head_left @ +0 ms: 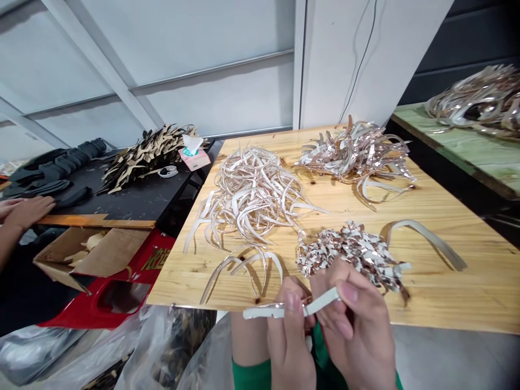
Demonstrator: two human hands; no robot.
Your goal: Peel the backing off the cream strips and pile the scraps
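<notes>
Just over the near edge of the wooden table (439,303), my left hand (291,330) pinches a strip (260,312), white on the face toward me with a shiny rose-gold edge. My right hand (357,319) grips the same strip's other end between thumb and fingers. The strip bends between the two hands. Right behind my hands lies a heap of small curled rose-gold and white pieces (345,249). A tangled pile of long thin strips (255,189) spreads to the left of it. Further back sits a bundle of shiny strips (357,149).
A single curved strip (430,238) lies at right. On the black table (122,200) at left are brown-and-black cut pieces (150,151), a tissue box (195,157) and dark pads (60,168). Another person's hand (30,211) rests there. Below are a cardboard box (109,254) and a red stool (97,303).
</notes>
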